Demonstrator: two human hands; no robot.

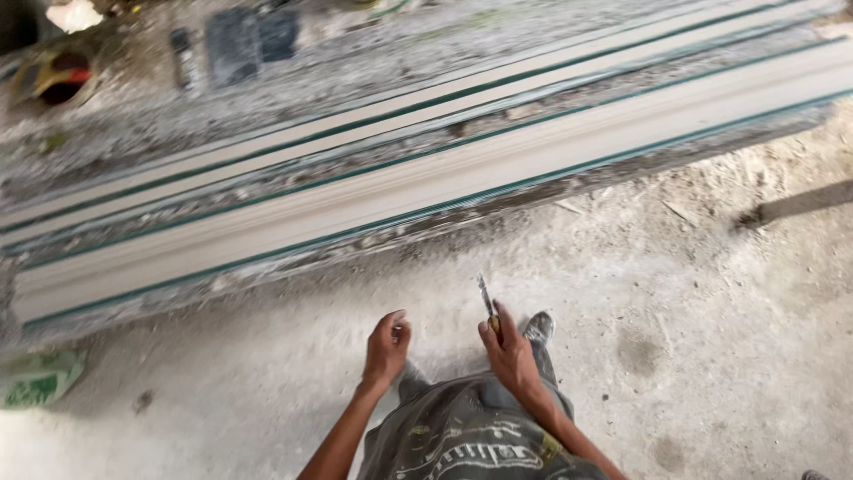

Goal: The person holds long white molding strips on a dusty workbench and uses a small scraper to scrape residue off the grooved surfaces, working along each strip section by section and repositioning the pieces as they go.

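Standing on a dusty grey concrete floor (693, 293), looking down past paint-marked grey trousers (462, 436) and a grey shoe (538, 327). Gripping in the right hand (511, 351), fingers clenched round the yellowish handle, a slim metal-bladed tool (486, 302), blade pointing toward 12 o'clock. Holding nothing in the left hand (387, 347), loosely curled, just beside the right at its 9 o'clock, not touching it. Facing long pale moulded strips with thin green edges (426, 191), laid side by side across the floor from 8 o'clock up to 2 o'clock, well apart from the blade tip. Judging by this: still in the approach, tool ready but not yet at the strips. Reaching them would call for stepping or bending toward 12 o'clock, lowering the blade to the nearest strip, perhaps steadying it with the free hand. Elsewhere: a crumpled green bag (40, 378) at 8 o'clock, dark flat rectangular objects (249, 40) at 11 o'clock, too blurred to identify
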